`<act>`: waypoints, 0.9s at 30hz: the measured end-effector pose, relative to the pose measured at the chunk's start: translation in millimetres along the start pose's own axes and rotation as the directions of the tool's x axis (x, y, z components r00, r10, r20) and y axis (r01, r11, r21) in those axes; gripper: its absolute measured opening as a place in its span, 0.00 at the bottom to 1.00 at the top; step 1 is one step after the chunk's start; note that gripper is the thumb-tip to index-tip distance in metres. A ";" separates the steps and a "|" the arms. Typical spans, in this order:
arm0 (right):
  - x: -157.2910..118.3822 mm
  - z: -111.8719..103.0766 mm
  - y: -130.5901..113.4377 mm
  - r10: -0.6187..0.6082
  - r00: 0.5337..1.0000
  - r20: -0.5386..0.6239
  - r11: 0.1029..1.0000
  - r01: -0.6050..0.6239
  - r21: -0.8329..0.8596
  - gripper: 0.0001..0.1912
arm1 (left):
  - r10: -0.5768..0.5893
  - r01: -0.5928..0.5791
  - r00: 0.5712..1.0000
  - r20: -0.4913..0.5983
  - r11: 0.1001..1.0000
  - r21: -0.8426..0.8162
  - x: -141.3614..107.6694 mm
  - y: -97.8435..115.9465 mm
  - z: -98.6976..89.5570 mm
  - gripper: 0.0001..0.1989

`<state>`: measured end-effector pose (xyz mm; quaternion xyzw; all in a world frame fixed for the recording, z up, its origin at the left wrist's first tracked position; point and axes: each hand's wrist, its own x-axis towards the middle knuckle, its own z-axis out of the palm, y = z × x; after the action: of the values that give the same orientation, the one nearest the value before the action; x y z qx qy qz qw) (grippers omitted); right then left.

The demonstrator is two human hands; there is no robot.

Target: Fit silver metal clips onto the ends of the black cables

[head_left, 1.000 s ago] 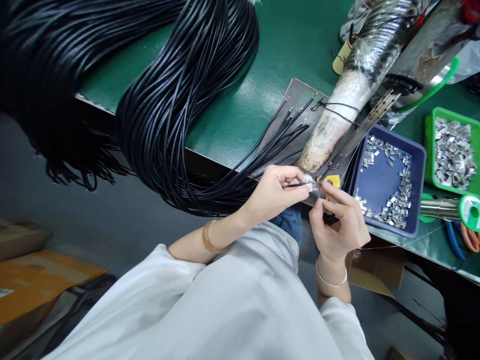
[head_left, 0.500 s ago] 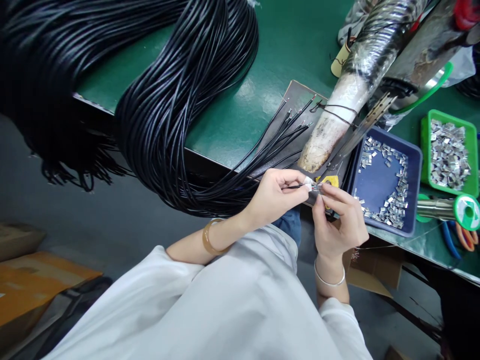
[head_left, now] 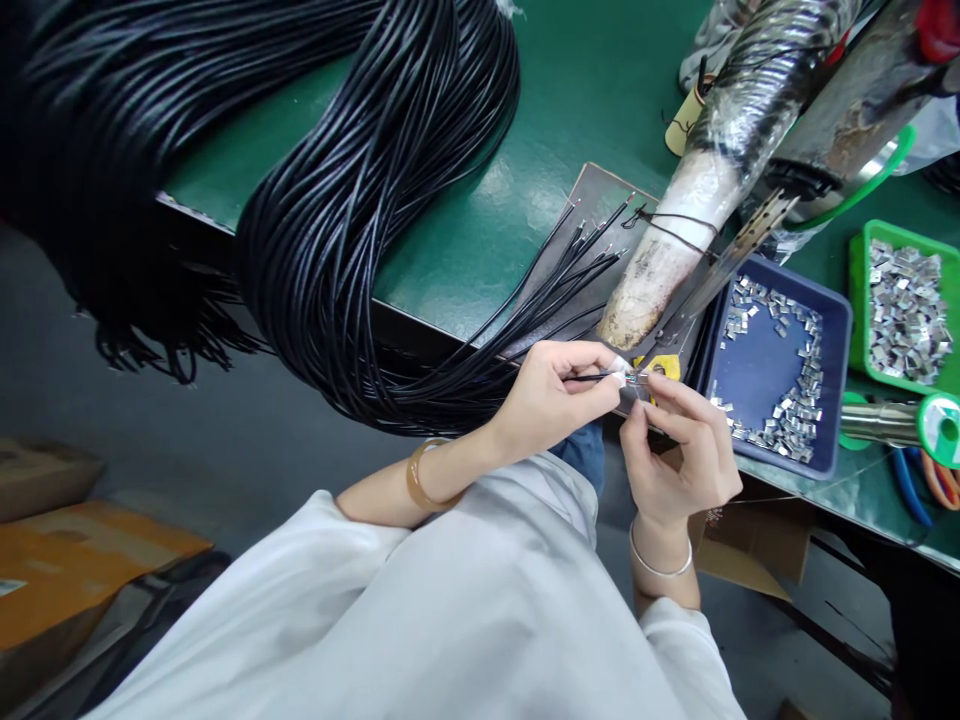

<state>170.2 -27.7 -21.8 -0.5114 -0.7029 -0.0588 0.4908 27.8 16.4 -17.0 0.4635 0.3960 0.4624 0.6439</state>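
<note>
My left hand (head_left: 551,395) pinches the end of a black cable (head_left: 589,377), where a small metal connector (head_left: 637,379) sits at the tip. Close on the right, my right hand (head_left: 679,440) has its fingers bent around a thin strand, perhaps solder wire, just under the connector. The tip of a soldering iron (head_left: 705,280) in its stand points down to the connector from above. Behind the fingers lies a yellow piece (head_left: 666,366). Several cables with stripped ends (head_left: 592,250) rest on a grey board (head_left: 596,190) left of the iron.
Large black cable bundles (head_left: 390,180) hang over the green table's (head_left: 577,90) left edge. A white, wrapped duct (head_left: 667,240) leans above the board. To the right stand a blue tray (head_left: 765,370) and a green tray (head_left: 907,310) of metal parts, a solder spool (head_left: 939,428) and pliers (head_left: 911,485).
The view has shifted slightly, so the table things appear a little further right. My right fingers have moved slightly down from the connector, while my left hand keeps its pinch.
</note>
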 end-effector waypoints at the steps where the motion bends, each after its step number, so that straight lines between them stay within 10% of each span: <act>1: -1.0 -0.8 0.1 -0.005 1.000 0.017 1.000 0.005 -0.002 0.11 | -0.011 0.011 1.000 0.012 1.000 -0.008 0.6 0.5 -0.8 0.04; 7: -5.1 -3.3 1.4 -0.013 1.000 0.026 1.000 0.013 -0.010 0.10 | -0.023 0.026 0.997 0.079 0.999 -0.042 -0.1 2.4 -3.5 0.02; 13: 0.2 -11.9 3.2 0.230 0.973 0.027 0.961 -0.231 0.152 0.07 | -0.063 0.069 0.990 0.124 0.996 -0.049 -7.4 -0.9 -4.5 0.03; 17: 5.6 -21.1 -3.1 0.118 0.990 0.077 0.991 -0.112 -0.072 0.11 | 0.146 -0.163 0.985 0.097 0.967 0.198 -14.8 -5.5 -4.5 0.05; 21: 4.0 -18.9 -10.4 0.094 0.957 0.274 0.990 -0.061 -0.127 0.10 | 0.432 -0.442 0.893 0.127 0.787 0.431 -20.5 -10.2 -3.6 0.05; 27: -2.4 -11.2 -8.0 0.378 0.859 0.346 0.867 -0.460 0.193 0.01 | 0.257 -0.266 0.964 0.070 0.944 0.195 -22.8 -10.2 -4.0 0.06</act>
<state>171.1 -39.6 -14.5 -0.5847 -0.6402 0.2237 0.4452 20.4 -6.1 -26.0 0.5851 0.3617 0.4909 0.5346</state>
